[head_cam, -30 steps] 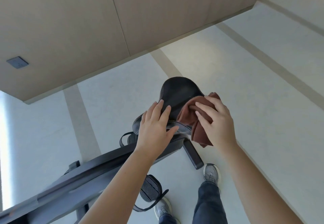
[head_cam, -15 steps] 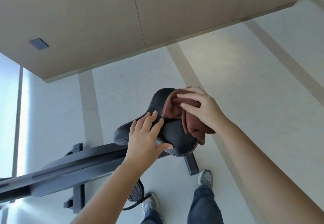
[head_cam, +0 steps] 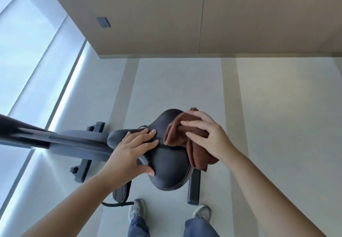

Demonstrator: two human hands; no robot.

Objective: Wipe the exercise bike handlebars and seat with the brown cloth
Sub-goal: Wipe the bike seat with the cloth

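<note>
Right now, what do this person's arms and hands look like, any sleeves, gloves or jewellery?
No gloves, rings or watch show on the left hand or the right hand. The left forearm and right forearm are uncovered, with no sleeve in view. Below them are blue jeans and grey trainers.

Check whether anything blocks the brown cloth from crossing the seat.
Only the left hand: it rests flat on the seat's narrow front, beside the brown cloth under the right hand. The wide rear lies bare.
</note>
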